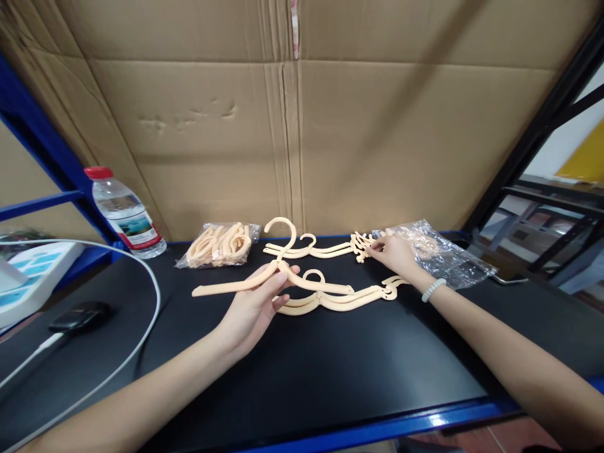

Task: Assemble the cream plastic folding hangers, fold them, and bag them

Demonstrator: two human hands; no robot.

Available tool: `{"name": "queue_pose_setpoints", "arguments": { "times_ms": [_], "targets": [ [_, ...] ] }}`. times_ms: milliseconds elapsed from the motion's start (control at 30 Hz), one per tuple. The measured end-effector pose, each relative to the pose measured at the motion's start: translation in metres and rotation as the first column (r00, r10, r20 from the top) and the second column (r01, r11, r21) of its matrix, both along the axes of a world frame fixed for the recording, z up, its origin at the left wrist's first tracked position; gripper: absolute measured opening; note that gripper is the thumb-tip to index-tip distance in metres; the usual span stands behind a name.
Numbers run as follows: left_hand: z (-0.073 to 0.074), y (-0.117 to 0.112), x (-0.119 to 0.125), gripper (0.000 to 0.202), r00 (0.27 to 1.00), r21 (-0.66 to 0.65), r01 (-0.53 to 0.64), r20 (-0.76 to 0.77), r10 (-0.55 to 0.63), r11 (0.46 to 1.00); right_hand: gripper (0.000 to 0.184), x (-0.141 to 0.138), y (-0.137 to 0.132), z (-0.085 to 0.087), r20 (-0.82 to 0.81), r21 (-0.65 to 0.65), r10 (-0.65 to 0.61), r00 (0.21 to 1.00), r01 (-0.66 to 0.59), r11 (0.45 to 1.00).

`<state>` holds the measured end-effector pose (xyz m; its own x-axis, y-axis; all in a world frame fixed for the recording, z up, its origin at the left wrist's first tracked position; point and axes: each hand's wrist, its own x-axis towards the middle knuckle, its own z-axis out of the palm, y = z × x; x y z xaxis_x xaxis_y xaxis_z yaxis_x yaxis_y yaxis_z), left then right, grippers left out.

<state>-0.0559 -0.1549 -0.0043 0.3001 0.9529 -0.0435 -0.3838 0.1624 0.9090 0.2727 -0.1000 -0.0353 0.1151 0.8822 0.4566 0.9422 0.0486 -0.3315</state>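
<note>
My left hand [257, 305] grips a beige plastic clothes hanger [236, 286] at its middle, hook upward, raised above the table. Behind and below it, more beige hangers [349, 301] lie on the black tabletop, with small linked pieces at their right end. Another row of hangers [325, 253] lies further back. At the right end of that row is a heap of small beige plastic pieces [361, 244]. My right hand [394, 255], wearing a pale beaded bracelet, has its fingertips pinched together at this heap; whatever is between them is too small to make out.
A clear bag of beige hanger parts [219, 244] lies at the back left, an opened clear bag [438, 255] at the back right. At left stand a water bottle [125, 214], a black device [80, 316] and a white cable [153, 314]. Cardboard [198, 145] walls the back.
</note>
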Motion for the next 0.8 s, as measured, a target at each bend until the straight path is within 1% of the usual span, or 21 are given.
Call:
{"name": "queue_pose_setpoints", "arguments": {
  "times_ms": [100, 233, 333, 433, 533, 600, 667, 733, 800],
  "targets": [
    [0.000, -0.001, 0.000, 0.019, 1.000, 0.008, 0.014, 0.000, -0.014, 1.000, 0.018, 0.003, 0.000, -0.002, -0.002, -0.018, -0.036, 0.999, 0.036, 0.999],
    [0.000, -0.002, -0.001, 0.017, 0.999, 0.002, 0.035, 0.012, -0.036, 0.999, 0.024, 0.003, -0.001, -0.001, -0.012, -0.038, -0.064, 0.998, 0.063, 0.997],
    [0.000, -0.002, -0.001, 0.016, 0.999, -0.020, 0.030, 0.032, -0.029, 0.999, 0.021, 0.000, -0.002, 0.001, -0.019, -0.042, -0.076, 0.997, 0.075, 0.996],
    [0.000, -0.002, -0.001, 0.015, 0.998, -0.043, 0.021, 0.056, -0.019, 0.999, 0.018, -0.002, -0.005, 0.005, -0.035, -0.028, -0.096, 0.995, 0.095, 0.995],
    [0.003, -0.004, -0.001, 0.014, 0.998, -0.051, 0.022, 0.064, -0.019, 0.998, 0.015, 0.001, -0.009, 0.014, -0.076, 0.006, -0.107, 0.991, 0.108, 0.994],
    [0.005, -0.005, -0.001, 0.014, 0.998, -0.051, 0.028, 0.066, -0.024, 0.998, 0.013, 0.007, -0.013, 0.021, -0.137, 0.022, -0.108, 0.985, 0.112, 0.993],
    [0.007, -0.006, 0.000, 0.013, 0.997, -0.050, 0.035, 0.073, -0.031, 0.998, 0.013, 0.014, -0.018, 0.025, -0.233, 0.015, -0.102, 0.967, 0.109, 0.994],
    [0.008, -0.006, 0.000, 0.013, 0.996, -0.057, 0.042, 0.083, -0.037, 0.997, 0.014, 0.021, -0.022, 0.028, -0.362, -0.014, -0.088, 0.928, 0.089, 0.996],
    [0.008, -0.006, 0.001, 0.012, 0.995, -0.066, 0.047, 0.093, -0.041, 0.997, 0.016, 0.027, -0.024, 0.030, -0.495, -0.040, -0.069, 0.866, 0.057, 0.998]
  ]
}}
